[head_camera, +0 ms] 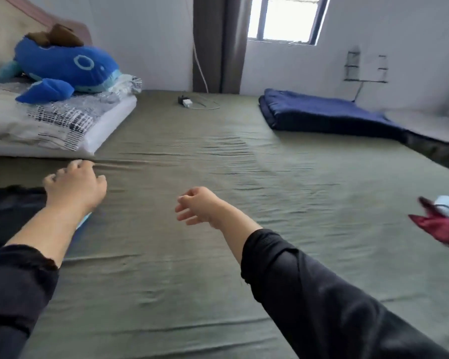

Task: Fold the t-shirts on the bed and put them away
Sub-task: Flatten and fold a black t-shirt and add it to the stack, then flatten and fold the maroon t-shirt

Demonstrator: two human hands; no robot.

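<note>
the left hand (74, 183) has its fingers curled downward with the tips at a ridge of the green sheet (218, 229), just in front of the pillow; whether they pinch the fabric or only rest on it cannot be told. the right hand (198, 206) hangs limp above the sheet, wrist bent, fingers loosely curled and slightly apart, holding nothing. both forearms are bare up to pushed-back dark sleeves (322, 294).

just beside the left wrist, at the left edge of the view, lies a black garment (13, 211) on the sheet, with a sliver of light blue fabric (84, 220) showing under the forearm. at the right edge, well apart from both hands, sits a crumpled heap of clothes (443, 224) in dark red, pale blue and white; what kind of garments these are is too blurred to tell.

farther out, a patterned pillow (49, 125) lies at the upper left with a blue plush whale (65, 66) on top. a folded navy blanket (327, 112) lies at the far right of the bed. a charger with a white cable (186, 101) rests near the far wall, below a grey curtain (218, 42) and a window (285, 18).
</note>
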